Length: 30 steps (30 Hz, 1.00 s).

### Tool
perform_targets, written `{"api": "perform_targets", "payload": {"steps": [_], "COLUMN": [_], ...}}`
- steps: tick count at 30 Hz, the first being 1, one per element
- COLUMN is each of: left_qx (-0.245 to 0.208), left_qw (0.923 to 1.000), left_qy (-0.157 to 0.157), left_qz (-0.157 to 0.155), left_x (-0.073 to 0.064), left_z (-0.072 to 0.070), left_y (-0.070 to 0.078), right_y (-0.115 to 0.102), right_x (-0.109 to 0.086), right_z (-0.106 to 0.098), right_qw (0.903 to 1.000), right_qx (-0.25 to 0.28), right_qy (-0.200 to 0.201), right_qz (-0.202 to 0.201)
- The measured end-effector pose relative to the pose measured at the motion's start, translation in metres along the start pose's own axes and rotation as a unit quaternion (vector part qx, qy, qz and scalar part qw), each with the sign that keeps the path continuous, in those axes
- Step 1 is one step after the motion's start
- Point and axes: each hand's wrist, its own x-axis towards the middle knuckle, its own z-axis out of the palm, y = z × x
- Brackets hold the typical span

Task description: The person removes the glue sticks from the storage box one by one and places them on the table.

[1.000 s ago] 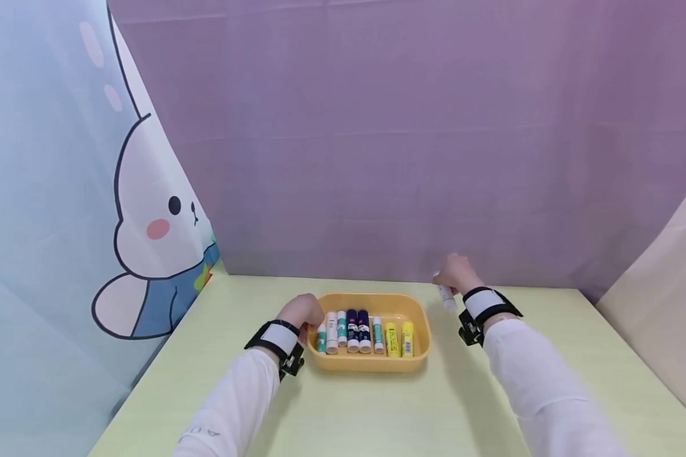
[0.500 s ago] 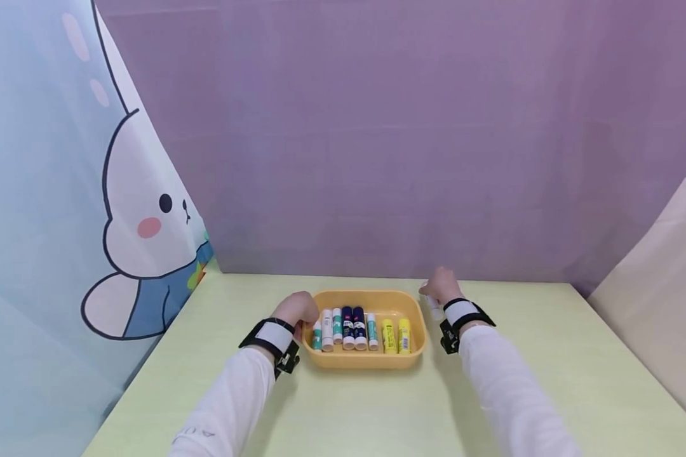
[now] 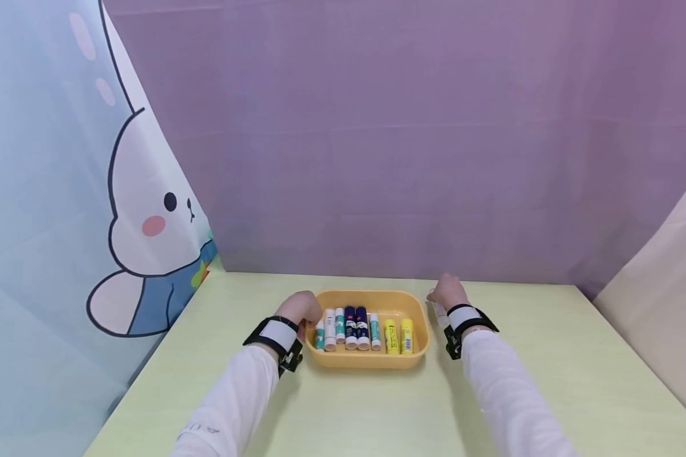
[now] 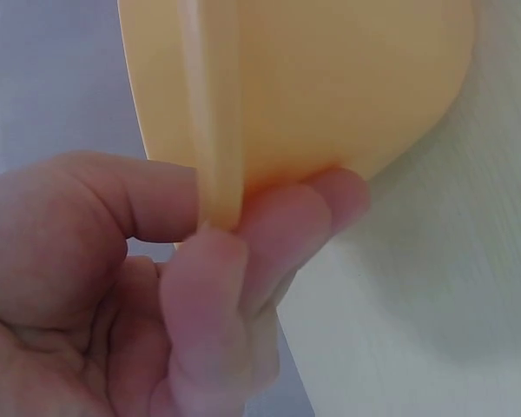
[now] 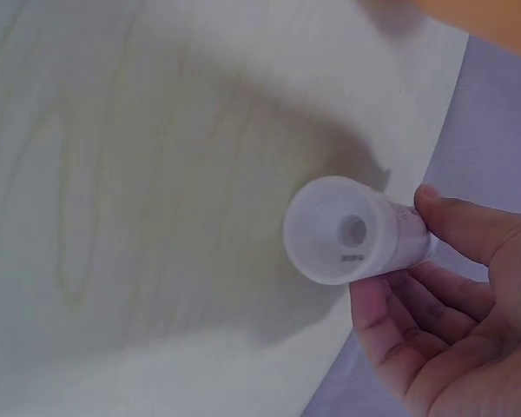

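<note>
My left hand [image 3: 301,309] grips the left rim of a yellow-orange plastic basket [image 3: 366,360]. In the left wrist view, thumb and fingers [image 4: 282,230] pinch the basket wall [image 4: 330,78] from both sides. Just off the basket's right side, my right hand [image 3: 449,292] holds a white glue stick [image 3: 440,312]. The right wrist view shows the glue stick [image 5: 330,234] with its hollow round end toward the camera, between the thumb and fingers of the right hand [image 5: 460,295]. Inside the basket lie several glue sticks: white and green, dark blue [image 3: 350,327], and yellow [image 3: 391,336].
The pale yellow-green table [image 3: 371,412] extends around the basket. Behind it hangs a purple cloth [image 3: 400,158], close to the far edge. A blue cloth with a cartoon rabbit [image 3: 154,235] hangs on the left, and a light cloth [image 3: 663,279] on the right.
My right hand has come slightly down and left, nearer the basket, with the glue stick still in it. The left hand keeps its hold on the rim. The head view has shifted a little.
</note>
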Motion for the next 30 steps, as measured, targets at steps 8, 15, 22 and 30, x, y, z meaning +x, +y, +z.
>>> {"api": "perform_targets", "payload": {"steps": [8,15,22,30], "left_qx": [0.002,-0.005,-0.019,-0.090], "left_qw": [1.0000,0.9999,0.9969,0.9884], "left_qy": [0.006,-0.002,0.064,0.107], "left_qz": [0.003,0.012,0.043,0.059], "left_x": [-0.003,-0.002,0.010,0.024], "left_z": [0.000,-0.006,-0.013,-0.007], "left_y": [-0.001,-0.002,-0.001,-0.004], "right_y": [0.003,0.005,0.007,0.010], "right_x": [0.003,0.004,0.001,0.000], "right_z": [0.004,0.005,0.006,0.010], "right_qw": [0.9999,0.9999,0.9997,0.9989], "right_qx": [0.006,0.004,0.015,0.034], "right_qy": [0.005,0.002,-0.013,-0.031], "right_qz": [0.008,-0.009,-0.017,-0.004]}}
